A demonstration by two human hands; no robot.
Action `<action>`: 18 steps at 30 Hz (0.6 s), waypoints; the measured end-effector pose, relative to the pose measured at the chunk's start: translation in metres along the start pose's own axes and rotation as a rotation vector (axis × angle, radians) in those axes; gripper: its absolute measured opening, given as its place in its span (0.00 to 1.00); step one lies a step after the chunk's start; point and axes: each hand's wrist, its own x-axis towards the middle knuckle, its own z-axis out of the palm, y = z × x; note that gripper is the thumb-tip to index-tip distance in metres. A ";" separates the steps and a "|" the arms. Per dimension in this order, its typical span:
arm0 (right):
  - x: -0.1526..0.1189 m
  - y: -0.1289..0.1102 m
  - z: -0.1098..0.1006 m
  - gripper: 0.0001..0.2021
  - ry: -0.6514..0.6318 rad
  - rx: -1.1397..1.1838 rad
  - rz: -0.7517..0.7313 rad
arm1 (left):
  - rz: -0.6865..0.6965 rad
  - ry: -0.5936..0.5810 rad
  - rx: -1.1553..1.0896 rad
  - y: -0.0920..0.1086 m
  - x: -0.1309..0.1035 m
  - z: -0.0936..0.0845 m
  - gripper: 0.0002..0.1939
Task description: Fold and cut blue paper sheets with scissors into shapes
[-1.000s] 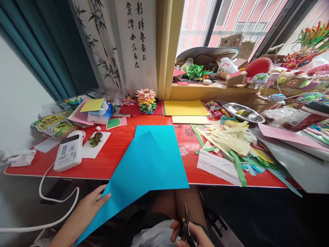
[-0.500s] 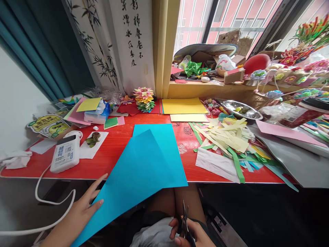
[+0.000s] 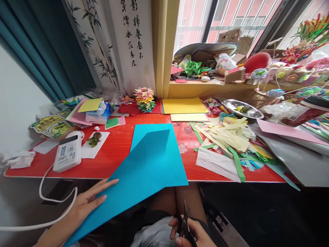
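Observation:
A large blue sheet (image 3: 120, 185) slants down from the table past its front edge, with another blue sheet (image 3: 173, 154) lying flat beneath its upper part. My left hand (image 3: 89, 200) holds the slanting sheet by its left edge, thumb and fingers on its upper face. Low in the view, over my lap, my right hand (image 3: 194, 233) grips black-handled scissors (image 3: 186, 223), their blades pointing up and slightly apart. The scissors are apart from the blue paper.
Cut paper strips (image 3: 231, 137) and a white tissue (image 3: 217, 163) lie on the right of the red table (image 3: 115, 147). Yellow sheets (image 3: 183, 105) and a folded-paper stack (image 3: 144, 99) are at the back. A white device (image 3: 68, 154) with a cable stands left; a metal dish (image 3: 243, 108) back right.
My left hand has shifted slightly, its fingers now reaching further over the blue sheet. The sheet's upper end has turned a little to the right. My right hand and the scissors have barely moved.

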 end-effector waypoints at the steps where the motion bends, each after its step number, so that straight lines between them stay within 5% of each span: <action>1: -0.001 -0.002 0.000 0.29 -0.002 -0.001 0.004 | -0.019 0.019 -0.026 0.002 0.002 0.002 0.19; 8: 0.008 -0.019 -0.014 0.22 -0.064 -0.207 -0.079 | -0.167 0.015 -0.231 0.023 0.009 0.011 0.23; 18: 0.012 -0.066 -0.040 0.27 -0.113 -0.273 -0.113 | -0.117 0.093 -0.311 0.041 0.016 0.019 0.24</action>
